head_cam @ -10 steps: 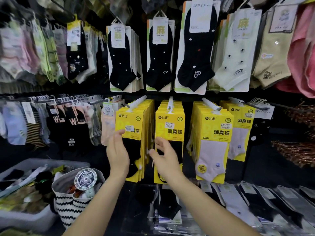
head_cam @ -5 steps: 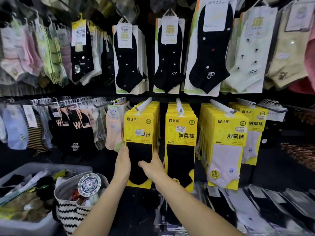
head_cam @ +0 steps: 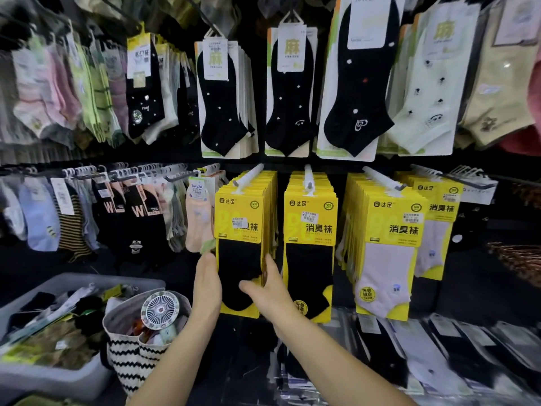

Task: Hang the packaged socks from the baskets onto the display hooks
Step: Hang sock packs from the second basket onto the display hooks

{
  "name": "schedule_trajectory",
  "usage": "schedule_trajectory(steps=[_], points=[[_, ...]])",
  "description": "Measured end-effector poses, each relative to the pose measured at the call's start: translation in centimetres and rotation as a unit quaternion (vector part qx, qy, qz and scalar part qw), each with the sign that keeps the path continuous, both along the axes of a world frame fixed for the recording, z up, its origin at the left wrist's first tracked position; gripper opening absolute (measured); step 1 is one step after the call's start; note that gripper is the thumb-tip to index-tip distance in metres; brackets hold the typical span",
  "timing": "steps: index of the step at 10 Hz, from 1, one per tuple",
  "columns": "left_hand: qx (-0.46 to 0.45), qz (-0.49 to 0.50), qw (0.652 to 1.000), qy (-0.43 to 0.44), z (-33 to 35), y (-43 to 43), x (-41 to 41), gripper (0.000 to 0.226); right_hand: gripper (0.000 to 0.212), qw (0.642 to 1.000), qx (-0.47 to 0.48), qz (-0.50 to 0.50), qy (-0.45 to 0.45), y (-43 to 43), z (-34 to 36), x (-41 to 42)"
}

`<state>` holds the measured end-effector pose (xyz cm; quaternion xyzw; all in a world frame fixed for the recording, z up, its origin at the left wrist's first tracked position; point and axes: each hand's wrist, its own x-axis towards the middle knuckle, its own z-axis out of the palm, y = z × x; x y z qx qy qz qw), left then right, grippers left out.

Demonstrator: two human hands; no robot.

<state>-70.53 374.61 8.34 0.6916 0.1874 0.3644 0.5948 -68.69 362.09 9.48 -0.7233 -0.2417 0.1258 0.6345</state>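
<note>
**Desk:** Where are the packs?

**Photographer:** The black-sock packs [head_cam: 240, 247] hang in a thick stack on a white hook [head_cam: 248, 175], just beside a second stack [head_cam: 310, 253] of the same kind.

**Desk:** And the hands?

**Photographer:** The left hand [head_cam: 208, 285] lies flat against the stack's left edge, fingers straight and pressed together. The right hand [head_cam: 265, 291] grips the right edge, thumb laid across the front sock. How far its fingers curl behind cannot be told.

**Desk:** What changed?

**Photographer:** A second ago the right hand hovered with fingers spread in the gap between the two stacks. Half a second ago both hands had closed on the packs, and they have barely shifted since.

**Desk:** Below?

**Photographer:** A grey bin [head_cam: 44, 382] sits lower left, beside a striped bag [head_cam: 131, 361] holding a small fan [head_cam: 160, 310].
</note>
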Motion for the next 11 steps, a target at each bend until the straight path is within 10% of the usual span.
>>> schedule_trajectory(steps=[2, 6, 11], points=[[0.022, 0.008, 0.998, -0.051, -0.4, -5.0, -3.4, 0.042, 0.072, 0.998, 0.014, 0.062, -0.01, -6.7, -2.0, -3.4], [0.062, -0.228, 0.972, 0.017, 2.1, -22.0, 2.9, 0.05, 0.047, 0.953, 0.098, -0.283, -0.052, -22.0, -1.3, 4.2], [-0.01, -0.206, 0.976, 0.066, 2.6, -25.0, 6.6, 0.043, 0.054, 0.972, 0.009, -0.229, -0.051, -23.2, 0.2, 6.8]])
